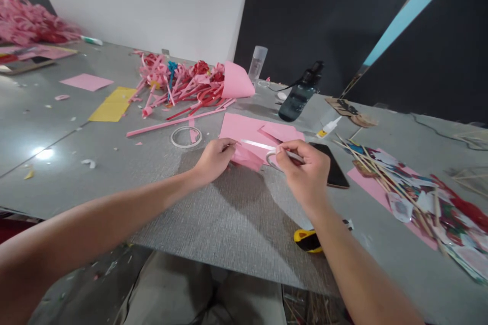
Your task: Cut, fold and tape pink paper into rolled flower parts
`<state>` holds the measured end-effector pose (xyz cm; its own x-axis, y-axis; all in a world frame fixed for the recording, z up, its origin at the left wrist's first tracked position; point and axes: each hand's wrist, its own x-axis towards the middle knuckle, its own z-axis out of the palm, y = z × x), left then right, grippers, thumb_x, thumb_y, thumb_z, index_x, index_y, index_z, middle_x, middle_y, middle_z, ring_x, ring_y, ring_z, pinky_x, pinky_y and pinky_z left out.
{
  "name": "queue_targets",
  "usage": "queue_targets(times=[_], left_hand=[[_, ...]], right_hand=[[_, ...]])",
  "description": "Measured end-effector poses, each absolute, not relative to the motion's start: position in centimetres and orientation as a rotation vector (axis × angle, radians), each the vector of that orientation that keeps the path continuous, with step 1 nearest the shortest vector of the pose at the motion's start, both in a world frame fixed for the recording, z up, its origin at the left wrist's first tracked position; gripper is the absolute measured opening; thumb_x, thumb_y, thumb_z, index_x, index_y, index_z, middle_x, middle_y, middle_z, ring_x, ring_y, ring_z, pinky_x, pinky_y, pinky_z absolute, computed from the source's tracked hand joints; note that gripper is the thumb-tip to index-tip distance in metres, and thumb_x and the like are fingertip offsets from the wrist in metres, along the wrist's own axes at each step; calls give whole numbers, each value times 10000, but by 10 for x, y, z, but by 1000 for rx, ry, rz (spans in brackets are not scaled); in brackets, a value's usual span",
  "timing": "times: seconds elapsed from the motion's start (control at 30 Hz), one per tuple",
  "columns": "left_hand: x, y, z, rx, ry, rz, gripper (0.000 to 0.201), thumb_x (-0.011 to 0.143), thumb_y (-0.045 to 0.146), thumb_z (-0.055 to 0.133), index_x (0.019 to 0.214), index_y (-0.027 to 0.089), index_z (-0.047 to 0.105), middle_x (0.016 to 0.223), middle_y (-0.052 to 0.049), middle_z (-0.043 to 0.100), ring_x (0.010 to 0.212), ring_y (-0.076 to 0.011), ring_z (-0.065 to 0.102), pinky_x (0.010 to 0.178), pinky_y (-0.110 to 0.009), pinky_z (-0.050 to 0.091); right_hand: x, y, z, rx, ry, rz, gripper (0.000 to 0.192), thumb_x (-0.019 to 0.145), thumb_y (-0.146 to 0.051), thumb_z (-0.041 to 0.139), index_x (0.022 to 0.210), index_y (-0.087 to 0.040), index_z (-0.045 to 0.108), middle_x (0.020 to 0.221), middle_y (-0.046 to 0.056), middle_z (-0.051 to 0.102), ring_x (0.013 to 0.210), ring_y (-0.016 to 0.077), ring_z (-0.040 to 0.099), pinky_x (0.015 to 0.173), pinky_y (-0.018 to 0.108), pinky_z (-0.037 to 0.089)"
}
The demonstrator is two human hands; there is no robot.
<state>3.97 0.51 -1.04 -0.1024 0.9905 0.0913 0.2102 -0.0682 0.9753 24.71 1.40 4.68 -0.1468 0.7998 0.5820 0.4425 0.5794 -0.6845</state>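
Left hand: closed on folded pink paper piece, centre of grey surface. Right hand: pinching white tape strip stretched toward left hand, tape roll partly hidden under fingers. Pink sheet just beyond both hands. Spare tape ring left of sheet. Black phone right of right hand. Dark bottle far right. Pile of pink paper flowers far left. Yellow cutter near, beside right forearm.

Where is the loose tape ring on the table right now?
The tape ring lies flat on the grey table, left of the pink sheet, just beyond the left hand.
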Motion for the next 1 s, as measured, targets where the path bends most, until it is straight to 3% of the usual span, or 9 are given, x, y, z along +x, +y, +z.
queue_targets(times=[0.1,0.33,0.7,1.0], left_hand=[[40,5,-10,1319,1378,1278,205,912,214,482,912,155,679,728,-2,619,568,-125,657,414,-168,447],[41,4,-8,1253,1342,1290,210,899,216,498,989,155,677,857,-33,670,589,-107,649,437,-157,452],[41,2,-6,1202,1293,1309,129,899,202,526,957,156,632,809,-21,648,557,-110,668,425,-164,455],[41,4,-7,1158,1297,1325,160,919,208,498,1032,159,601,821,-27,660,582,-130,700,419,-167,456]], right_hand=[[243,10,47,-1009,-1814,426,81,832,-260,678,778,-205,702,667,-13,665,593,130,606,549,236,486],[240,12,41,-1029,-1836,499,79,837,-240,655,781,-198,693,702,5,698,623,146,638,597,260,518],[239,17,33,-1051,-1826,516,78,829,-240,644,774,-200,683,755,13,718,700,168,670,679,289,538],[237,13,33,-1049,-1876,486,70,826,-189,647,768,-202,685,719,-2,712,675,154,674,650,256,536]])
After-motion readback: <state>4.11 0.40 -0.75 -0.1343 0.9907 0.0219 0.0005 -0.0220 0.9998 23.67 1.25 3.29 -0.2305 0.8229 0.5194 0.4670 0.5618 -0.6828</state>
